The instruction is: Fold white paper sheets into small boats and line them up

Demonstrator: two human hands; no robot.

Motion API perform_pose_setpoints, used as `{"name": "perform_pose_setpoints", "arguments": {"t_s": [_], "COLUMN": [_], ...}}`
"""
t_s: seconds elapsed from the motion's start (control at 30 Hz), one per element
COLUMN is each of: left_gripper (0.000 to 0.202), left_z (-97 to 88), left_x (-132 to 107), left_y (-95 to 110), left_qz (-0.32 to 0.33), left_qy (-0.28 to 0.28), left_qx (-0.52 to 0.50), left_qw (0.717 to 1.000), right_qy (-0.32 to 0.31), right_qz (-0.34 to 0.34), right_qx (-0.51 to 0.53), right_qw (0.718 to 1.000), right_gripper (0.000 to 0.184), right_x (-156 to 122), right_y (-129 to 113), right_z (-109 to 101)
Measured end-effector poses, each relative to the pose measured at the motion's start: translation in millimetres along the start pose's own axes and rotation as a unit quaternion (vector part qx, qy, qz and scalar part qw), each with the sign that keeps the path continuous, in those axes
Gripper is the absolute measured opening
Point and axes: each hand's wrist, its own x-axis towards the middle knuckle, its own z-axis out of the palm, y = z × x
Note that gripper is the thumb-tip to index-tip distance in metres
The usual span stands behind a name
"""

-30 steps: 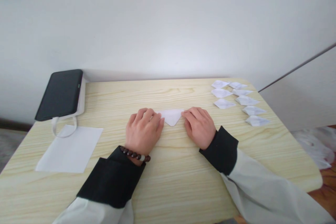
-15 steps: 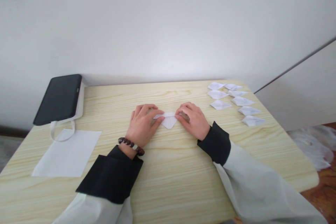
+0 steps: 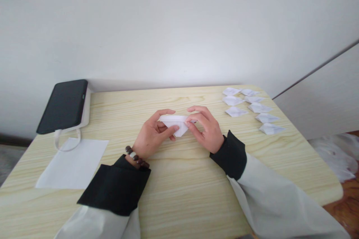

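Note:
Between my two hands is a small piece of folded white paper (image 3: 181, 128), with a straight strip along its top edge and a blunt point below. My left hand (image 3: 153, 132) grips it from the left, thumb across the front and other fingers behind, index finger raised above the top edge. On the other side, my right hand (image 3: 206, 127) pinches the right end between thumb and a finger, its index finger lifted. The paper's right tip is partly hidden by those fingers.
Several folded white paper boats (image 3: 263, 108) lie in two rows at the back right of the wooden table (image 3: 190, 194). Flat white paper (image 3: 71, 166) rests at the left, under the white loop of a dark-topped device (image 3: 63, 104). A pale wall (image 3: 179, 26) rises behind.
The folded paper has been raised from the tabletop and tipped toward me. My left fingers have slid behind it, and both index fingers have come up off it.

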Motion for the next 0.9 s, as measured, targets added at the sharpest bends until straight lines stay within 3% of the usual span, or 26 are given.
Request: {"name": "perform_pose_setpoints", "arguments": {"t_s": [0.13, 0.37, 0.73, 0.9], "left_gripper": [0.040, 0.025, 0.027, 0.031], "left_z": [3.4, 3.0, 1.9, 2.0], "left_x": [1, 2, -1, -1], "left_y": [-2, -4, 1, 1], "left_qz": [0.005, 0.032, 0.013, -0.005], "left_qy": [0.039, 0.054, 0.033, 0.015], "left_qx": [-0.047, -0.045, -0.009, -0.053], "left_qw": [0.998, 0.997, 0.999, 0.998], "right_qy": [0.003, -0.009, -0.045, -0.047], "right_qz": [0.082, 0.188, 0.235, 0.225], "right_qx": [0.096, 0.284, 0.290, 0.288], "right_qw": [0.992, 0.940, 0.927, 0.930], "right_gripper": [0.006, 0.017, 0.015, 0.014], "right_x": [0, -6, -4, -4], "right_y": [-7, -3, -4, -1], "right_z": [10, 14, 12, 11]}}
